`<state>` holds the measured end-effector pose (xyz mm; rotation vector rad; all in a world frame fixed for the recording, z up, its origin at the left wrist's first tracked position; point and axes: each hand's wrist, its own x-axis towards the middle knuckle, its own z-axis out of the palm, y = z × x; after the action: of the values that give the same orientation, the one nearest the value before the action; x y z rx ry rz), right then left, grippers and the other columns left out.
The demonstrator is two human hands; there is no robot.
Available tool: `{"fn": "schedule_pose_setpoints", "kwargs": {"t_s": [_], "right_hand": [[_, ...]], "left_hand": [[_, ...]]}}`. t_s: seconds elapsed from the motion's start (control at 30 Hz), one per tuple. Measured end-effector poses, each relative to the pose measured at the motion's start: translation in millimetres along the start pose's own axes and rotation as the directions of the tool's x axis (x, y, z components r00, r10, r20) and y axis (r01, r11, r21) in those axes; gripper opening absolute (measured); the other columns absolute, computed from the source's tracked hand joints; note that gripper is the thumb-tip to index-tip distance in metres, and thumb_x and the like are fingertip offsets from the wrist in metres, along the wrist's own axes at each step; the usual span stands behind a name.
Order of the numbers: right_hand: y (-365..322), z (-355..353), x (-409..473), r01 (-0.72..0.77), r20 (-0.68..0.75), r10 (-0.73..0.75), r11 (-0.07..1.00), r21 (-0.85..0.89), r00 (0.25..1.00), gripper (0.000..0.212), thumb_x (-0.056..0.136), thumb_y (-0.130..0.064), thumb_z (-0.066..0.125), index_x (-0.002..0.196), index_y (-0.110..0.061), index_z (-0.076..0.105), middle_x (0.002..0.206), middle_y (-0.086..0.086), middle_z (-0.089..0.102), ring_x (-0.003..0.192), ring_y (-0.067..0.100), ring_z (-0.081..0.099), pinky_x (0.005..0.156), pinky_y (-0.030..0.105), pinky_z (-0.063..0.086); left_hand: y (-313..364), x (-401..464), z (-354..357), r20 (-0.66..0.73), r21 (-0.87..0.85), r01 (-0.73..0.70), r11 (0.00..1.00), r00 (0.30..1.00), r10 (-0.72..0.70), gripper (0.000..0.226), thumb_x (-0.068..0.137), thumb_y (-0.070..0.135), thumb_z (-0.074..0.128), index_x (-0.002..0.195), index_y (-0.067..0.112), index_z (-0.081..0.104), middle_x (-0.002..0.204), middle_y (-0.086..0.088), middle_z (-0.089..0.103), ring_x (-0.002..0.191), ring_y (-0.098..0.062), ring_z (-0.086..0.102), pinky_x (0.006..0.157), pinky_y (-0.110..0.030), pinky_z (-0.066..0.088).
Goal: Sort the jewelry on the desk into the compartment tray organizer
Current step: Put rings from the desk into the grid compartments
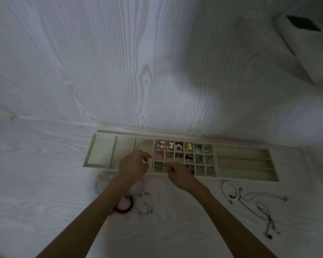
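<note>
1. landmark is the long pale wooden compartment tray organizer (181, 141), pushed up against the wall on the white woodgrain desk (45, 174). its middle grid of small cells already holds little earrings and charms, which makes sense since tiny stuff goes in tiny cells.
2. left hand (132, 164) hovers over the tray's wide left cells, fingers loosely curled. can't tell if it pinches anything, too dim.
3. right hand (177, 174) sits over the grid's near row, index finger stretched out toward a near-left cell, the rest curled. looks like it's nudging or dropping something small, but i can't see an item.
4. still unsorted, near side of the tray: dark red bead bracelet (124, 204), silvery charm bracelet (145, 203), white pearl bracelet (230, 189), thin grey cord necklaces (263, 207).
5. room-wise: the tray's long right slots and left cells look bare, probably for those.
</note>
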<state>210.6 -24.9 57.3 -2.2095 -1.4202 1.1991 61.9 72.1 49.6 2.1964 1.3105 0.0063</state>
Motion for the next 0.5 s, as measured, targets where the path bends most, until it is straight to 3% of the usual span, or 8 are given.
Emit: {"fn": "schedule_pose_setpoints", "kwargs": {"t_s": [0.07,0.23,0.4,0.5], "right_hand": [[-10,6,13,-0.116,0.107,0.106,0.989,0.095,0.989,0.036,0.095,-0.004,0.037,0.126,0.008,0.051,0.078,0.010,0.051,0.056,0.013,0.038,0.056,0.025,0.031],[-20,19,23,-0.240,0.157,0.221,0.964,0.117,0.963,0.035,0.094,-0.003,0.038,0.124,0.010,0.048,0.093,0.023,0.053,0.057,0.013,0.040,0.050,0.022,0.032],[-20,22,29,-0.250,0.153,0.230,0.960,0.128,0.961,0.037,0.095,-0.004,0.040,0.131,-0.001,0.044,0.094,0.018,0.053,0.058,0.013,0.041,0.050,0.024,0.032],[-16,21,28,-0.210,0.143,0.192,0.970,0.120,0.971,0.036,0.095,-0.004,0.037,0.129,-0.001,0.049,0.091,0.019,0.055,0.058,0.012,0.041,0.052,0.024,0.031]], "left_hand": [[0,2,2,0.096,-0.004,0.009,1.000,0.995,-0.009,0.049,0.085,0.007,0.059,0.130,0.027,0.056,0.120,0.003,0.056,0.101,-0.014,0.059,0.080,-0.024,0.044],[-7,6,6,0.217,0.112,0.007,0.994,0.976,-0.032,0.063,0.082,-0.003,0.057,0.138,0.023,0.047,0.136,-0.006,0.044,0.127,-0.022,0.042,0.095,-0.032,0.043],[-12,7,8,0.270,0.075,0.016,0.997,0.962,-0.035,0.061,0.083,-0.003,0.055,0.138,0.023,0.047,0.138,-0.006,0.045,0.127,-0.022,0.043,0.097,-0.031,0.042],[-10,3,6,0.237,0.043,0.012,0.999,0.971,-0.022,0.060,0.083,-0.001,0.056,0.137,0.025,0.048,0.130,-0.006,0.048,0.122,-0.021,0.046,0.090,-0.029,0.042]]}}
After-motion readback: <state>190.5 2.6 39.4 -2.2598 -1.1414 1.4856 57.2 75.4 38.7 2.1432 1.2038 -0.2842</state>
